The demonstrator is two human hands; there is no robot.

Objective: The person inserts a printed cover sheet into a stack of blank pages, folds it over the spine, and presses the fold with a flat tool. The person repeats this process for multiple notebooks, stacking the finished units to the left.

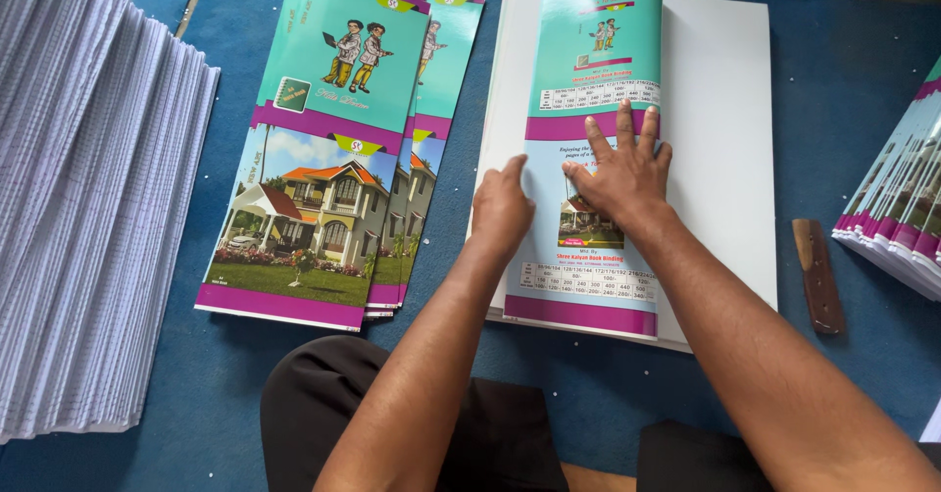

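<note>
My right hand [619,172] lies flat with fingers spread on a teal and purple printed cover sheet [598,51], which rests folded over a stack of white paper [720,139]. My left hand [502,208] sits beside it at the sheet's left fold, fingers curled and thumb pressing the edge. Neither hand holds anything.
Several finished covers with a house picture [323,159] lie fanned to the left. A tall fan of white page bundles [88,198] fills the far left. A brown wooden stick [818,276] lies right of the stack, and more covers [907,198] sit at the right edge. Everything rests on blue cloth [843,71].
</note>
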